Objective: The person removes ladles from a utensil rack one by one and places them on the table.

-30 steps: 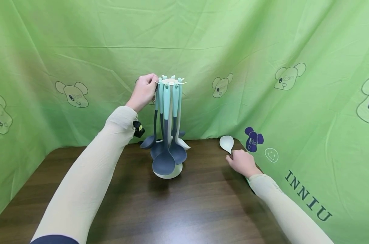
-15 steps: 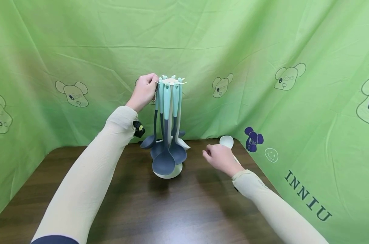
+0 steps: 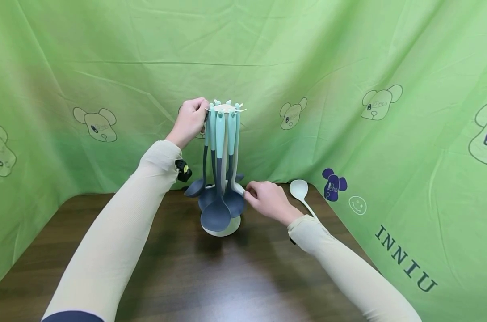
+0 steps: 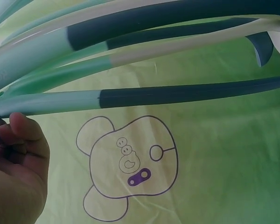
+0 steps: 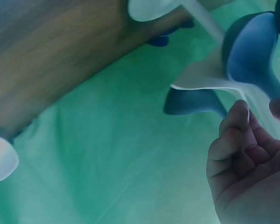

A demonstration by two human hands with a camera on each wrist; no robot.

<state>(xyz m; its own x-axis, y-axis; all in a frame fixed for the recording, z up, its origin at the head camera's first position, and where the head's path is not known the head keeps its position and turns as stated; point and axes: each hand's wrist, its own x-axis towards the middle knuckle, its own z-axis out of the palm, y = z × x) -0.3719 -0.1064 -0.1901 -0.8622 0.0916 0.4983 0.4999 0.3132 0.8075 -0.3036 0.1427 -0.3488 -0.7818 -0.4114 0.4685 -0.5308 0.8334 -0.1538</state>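
Note:
A utensil rack with a white round base [image 3: 229, 228] stands on the table, hung with several ladles and spoons with mint handles. At its top left, my left hand [image 3: 189, 118] pinches the upper end of a dark-headed ladle [image 3: 195, 188]. The left wrist view shows curled fingertips [image 4: 25, 126] against that mint handle, its very end hidden. My right hand [image 3: 267, 199] is beside the rack's right side, close to a white-headed utensil [image 5: 203, 77]. Its thumb and fingers are apart in the right wrist view; I cannot tell whether they touch the utensil.
A white ladle [image 3: 299, 190] lies on the brown wooden table [image 3: 243, 277] at the back right, partly behind my right forearm. A green printed cloth [image 3: 147, 58] hangs around the back and sides of the table.
My right hand has moved left, from the white ladle on the table to the rack's right side, with nothing in it. My left hand and the rack have stayed put.

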